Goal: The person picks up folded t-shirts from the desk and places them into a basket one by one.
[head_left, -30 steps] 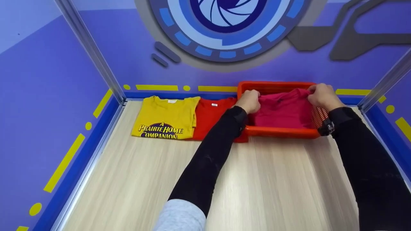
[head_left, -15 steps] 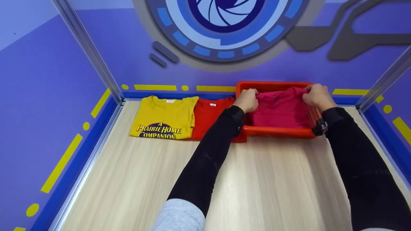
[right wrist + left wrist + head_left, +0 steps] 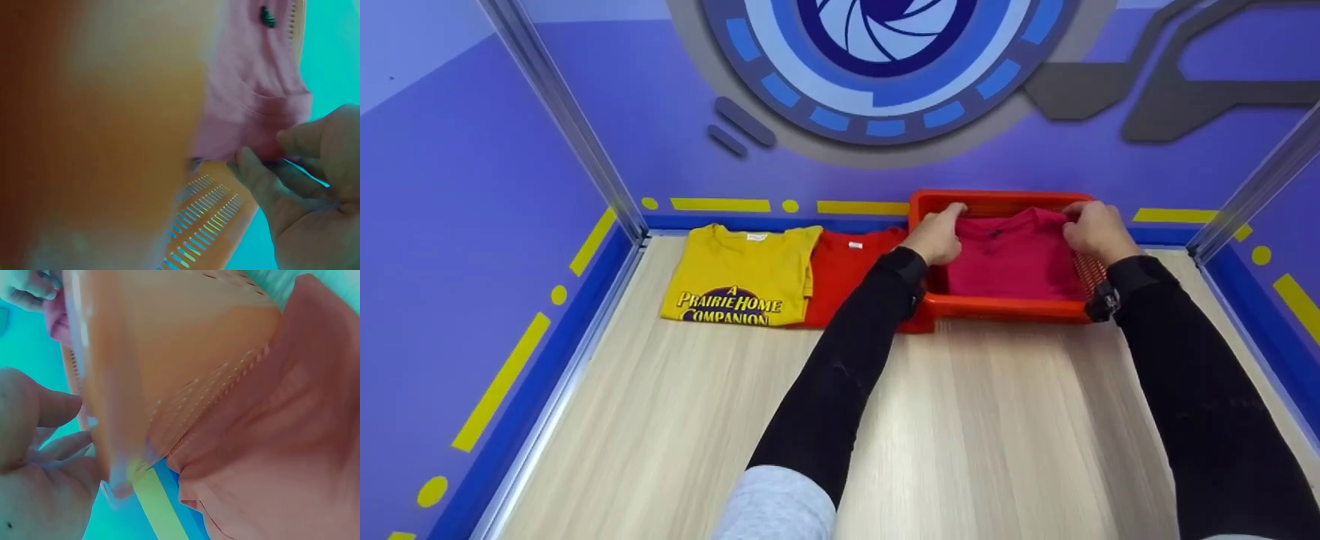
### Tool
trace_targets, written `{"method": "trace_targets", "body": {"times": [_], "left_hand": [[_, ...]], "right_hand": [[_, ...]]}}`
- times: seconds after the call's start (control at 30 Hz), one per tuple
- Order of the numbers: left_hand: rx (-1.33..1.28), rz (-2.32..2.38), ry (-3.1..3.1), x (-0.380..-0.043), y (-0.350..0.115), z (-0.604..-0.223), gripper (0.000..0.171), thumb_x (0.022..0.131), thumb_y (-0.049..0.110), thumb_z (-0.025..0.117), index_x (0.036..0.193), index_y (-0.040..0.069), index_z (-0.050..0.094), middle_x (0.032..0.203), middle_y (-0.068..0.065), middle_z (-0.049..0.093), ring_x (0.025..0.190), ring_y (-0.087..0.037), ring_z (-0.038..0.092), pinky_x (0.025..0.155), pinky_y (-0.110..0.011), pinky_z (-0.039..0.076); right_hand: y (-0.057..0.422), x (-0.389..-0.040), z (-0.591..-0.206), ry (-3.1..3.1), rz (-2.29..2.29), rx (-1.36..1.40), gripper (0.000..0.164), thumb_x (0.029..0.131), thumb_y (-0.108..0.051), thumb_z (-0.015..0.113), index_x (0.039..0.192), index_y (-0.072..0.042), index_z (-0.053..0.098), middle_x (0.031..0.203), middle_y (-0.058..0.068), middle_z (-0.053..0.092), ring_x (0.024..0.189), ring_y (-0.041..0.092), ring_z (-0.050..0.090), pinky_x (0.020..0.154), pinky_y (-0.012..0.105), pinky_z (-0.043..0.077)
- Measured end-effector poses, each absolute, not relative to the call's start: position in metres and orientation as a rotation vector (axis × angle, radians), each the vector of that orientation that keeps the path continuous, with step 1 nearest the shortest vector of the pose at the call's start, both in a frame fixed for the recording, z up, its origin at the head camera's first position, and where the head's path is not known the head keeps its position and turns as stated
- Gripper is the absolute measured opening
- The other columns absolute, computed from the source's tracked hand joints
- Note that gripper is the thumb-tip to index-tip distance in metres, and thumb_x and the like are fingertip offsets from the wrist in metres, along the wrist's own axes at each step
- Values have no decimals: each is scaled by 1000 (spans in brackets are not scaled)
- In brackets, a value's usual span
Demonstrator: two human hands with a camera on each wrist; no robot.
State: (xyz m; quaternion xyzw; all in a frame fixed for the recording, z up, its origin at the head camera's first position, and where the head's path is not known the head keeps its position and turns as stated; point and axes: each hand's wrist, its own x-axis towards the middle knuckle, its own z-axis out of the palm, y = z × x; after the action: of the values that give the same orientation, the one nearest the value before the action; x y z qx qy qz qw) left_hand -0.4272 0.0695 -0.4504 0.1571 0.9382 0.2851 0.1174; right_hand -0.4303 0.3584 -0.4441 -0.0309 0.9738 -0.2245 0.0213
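Observation:
A folded pink T-shirt (image 3: pixel 1011 259) lies in the orange-red plastic basket (image 3: pixel 1009 309), its neckline toward the back wall. At the basket's left side is my left hand (image 3: pixel 936 236), thumb raised and apart from the cloth. The left wrist view shows this thumb and the fingers (image 3: pixel 62 444) separated beside the basket wall, with no cloth seen between them. My right hand (image 3: pixel 1099 231) holds the shirt's back right corner. In the right wrist view, its thumb and forefinger are at the pink cloth (image 3: pixel 253 121); the other fingers are partly hidden.
Left of the basket lies a folded red T-shirt (image 3: pixel 840 274), partly under a folded yellow T-shirt (image 3: pixel 742 270) with printed lettering. The pale wooden table (image 3: pixel 960 420) meets purple-blue panels (image 3: pixel 840 176) at the back and sides.
My left thumb has lifted and come away from the shirt's left corner. The shirt's neckline has sunk a little lower in the basket. My right hand stays at the right corner.

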Motion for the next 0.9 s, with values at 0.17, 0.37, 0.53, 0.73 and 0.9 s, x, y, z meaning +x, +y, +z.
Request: {"method": "trace_targets", "body": {"times": [0.17,0.37,0.53,0.73,0.9], "left_hand": [[486,842,2691,-423,67,-445,61,96,6,51,149,32,39,135,-1,56,63,-12,38,61,-25,35],[770,773,2736,-403,70,-441,33,101,20,50,131,24,62,120,7,65,91,-7,56,82,-21,46],[961,600,2639,-377,80,-446,43,103,51,40,99,20,71,82,4,60,80,-11,59,84,-24,47],[803,305,2545,-353,91,-454,83,91,79,18,129,23,66,129,2,64,128,-11,55,115,-30,37],[695,226,2498,-347,93,-456,91,83,88,10,149,35,43,159,11,37,150,-11,31,124,-34,23]], "right_hand": [[354,-426,-441,2971,-636,-181,48,94,-15,47,137,6,53,131,34,55,117,47,51,101,60,41],[348,-403,-433,2852,-409,-391,32,96,-19,58,121,-1,68,111,23,69,101,35,61,87,50,48],[346,-384,-435,2741,-255,-419,30,99,-29,58,108,-7,75,83,5,65,83,24,57,73,38,45],[343,-374,-451,2650,-206,-393,53,101,-56,42,86,-15,72,70,1,53,76,20,55,73,38,43],[342,-372,-458,2662,-214,-387,62,101,-62,35,80,-15,69,74,2,55,79,21,57,79,41,45]]}}
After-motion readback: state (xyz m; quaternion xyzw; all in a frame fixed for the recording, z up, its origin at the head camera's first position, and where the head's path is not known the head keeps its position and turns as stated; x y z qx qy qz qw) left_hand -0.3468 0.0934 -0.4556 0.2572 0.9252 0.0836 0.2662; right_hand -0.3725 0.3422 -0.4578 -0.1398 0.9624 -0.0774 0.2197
